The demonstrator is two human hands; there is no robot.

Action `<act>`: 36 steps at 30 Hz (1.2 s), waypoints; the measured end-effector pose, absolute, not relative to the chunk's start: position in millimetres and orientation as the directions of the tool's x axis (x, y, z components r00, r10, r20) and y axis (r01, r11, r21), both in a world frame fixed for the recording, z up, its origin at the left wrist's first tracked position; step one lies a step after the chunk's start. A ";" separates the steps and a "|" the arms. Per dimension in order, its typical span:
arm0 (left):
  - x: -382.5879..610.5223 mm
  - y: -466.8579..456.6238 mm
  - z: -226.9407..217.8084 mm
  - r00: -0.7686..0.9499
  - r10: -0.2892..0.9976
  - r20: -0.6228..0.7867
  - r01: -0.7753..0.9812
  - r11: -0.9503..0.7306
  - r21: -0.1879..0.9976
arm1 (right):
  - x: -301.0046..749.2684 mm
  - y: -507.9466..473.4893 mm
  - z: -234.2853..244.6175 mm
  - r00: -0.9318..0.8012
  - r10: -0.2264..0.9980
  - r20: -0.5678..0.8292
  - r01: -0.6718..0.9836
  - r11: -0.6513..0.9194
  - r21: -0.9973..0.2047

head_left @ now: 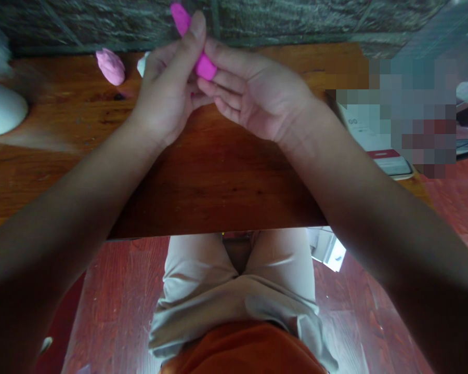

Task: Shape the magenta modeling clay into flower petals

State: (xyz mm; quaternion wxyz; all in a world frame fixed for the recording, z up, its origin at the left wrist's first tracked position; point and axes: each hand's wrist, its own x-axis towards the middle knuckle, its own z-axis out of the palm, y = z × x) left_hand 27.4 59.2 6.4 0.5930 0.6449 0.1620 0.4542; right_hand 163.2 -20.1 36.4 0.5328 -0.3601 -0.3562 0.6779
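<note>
A strip of bright magenta modelling clay [206, 66] is held up over the wooden table, slanting from upper left to lower right. My left hand [166, 88] is closed on its middle, with the thumb laid across it. The fingers of my right hand [253, 85] are around its lower end, and the fingertips of both hands meet there. A lighter pink lump of clay [110, 66] lies on the table to the left of my left hand. Beside that hand, a small white piece [142, 64] shows, partly hidden behind it.
The wooden table [226, 182] backs onto a dark tiled wall [257, 21]. A white rounded object [2, 111] stands at the left. To the right, a flat device resembling a phone [393, 165] lies near a blurred-out patch. White boxes [329, 249] are below the table.
</note>
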 end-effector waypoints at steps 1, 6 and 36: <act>27.0 58.6 6.7 0.540 0.735 0.410 -0.342 -0.253 0.905 | 162.9 -20.3 36.4 -0.169 0.980 -0.108 -0.474 -0.177 -0.863; 27.8 54.1 10.8 0.517 0.676 0.525 -0.421 -0.334 0.844 | 161.0 -24.2 39.4 -0.174 0.980 -0.100 -0.475 -0.173 -0.863; 32.4 50.7 0.9 0.504 0.730 0.461 -0.445 -0.238 0.863 | 158.5 -20.4 42.4 -0.106 0.982 -0.153 -0.506 -0.186 -0.842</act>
